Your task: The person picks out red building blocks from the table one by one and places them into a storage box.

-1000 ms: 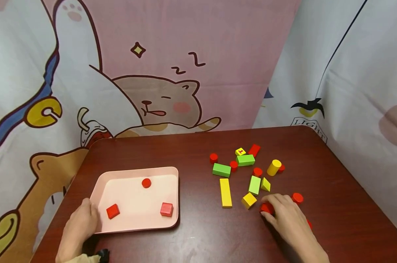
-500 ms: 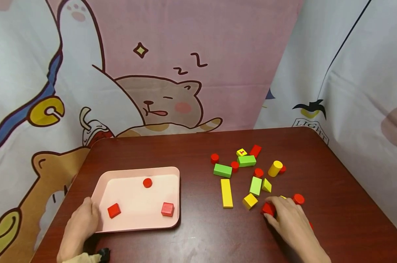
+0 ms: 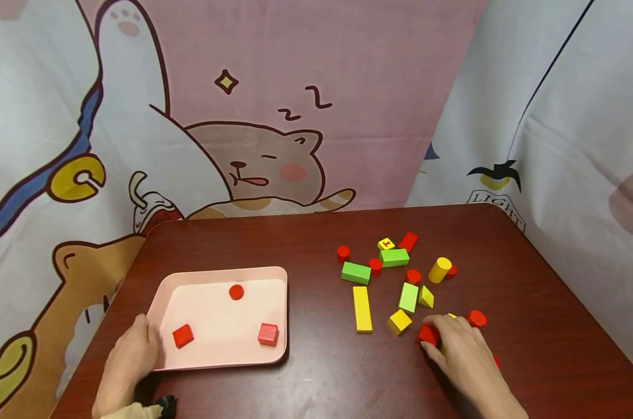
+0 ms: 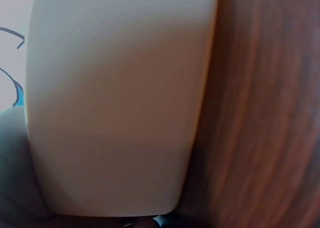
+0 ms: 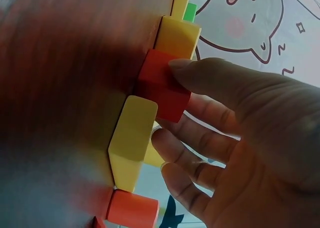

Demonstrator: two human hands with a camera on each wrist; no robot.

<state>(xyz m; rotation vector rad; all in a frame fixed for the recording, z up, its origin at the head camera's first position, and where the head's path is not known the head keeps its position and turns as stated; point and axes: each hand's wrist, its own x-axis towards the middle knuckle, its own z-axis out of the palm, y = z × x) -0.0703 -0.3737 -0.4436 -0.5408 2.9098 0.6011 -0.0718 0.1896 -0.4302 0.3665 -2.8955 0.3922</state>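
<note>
My right hand (image 3: 460,352) pinches a red cube (image 3: 427,334) on the table's right side. In the right wrist view the thumb lies on the red cube (image 5: 165,85), with fingers of the right hand (image 5: 235,123) behind it; a yellow block (image 5: 132,143) is right beside it. My left hand (image 3: 133,352) grips the left rim of the pink tray (image 3: 216,365). In the tray lie a red round piece (image 3: 236,292) and two red blocks, one at the left (image 3: 183,336) and one at the right (image 3: 268,334). The left wrist view shows the tray (image 4: 115,103) close up.
Right of the tray are a long yellow block (image 3: 362,309), a yellow cube (image 3: 399,321), several green blocks (image 3: 356,273), a yellow cylinder (image 3: 439,270), a yellow triangular block (image 3: 426,297) and several red pieces (image 3: 476,318). A patterned cloth (image 3: 379,87) hangs behind the table.
The head view has shifted slightly. Early on, the right hand moved a little, uncovering a bit of yellow behind it; the pinched red cube shows slightly more. The left hand still grips the tray.
</note>
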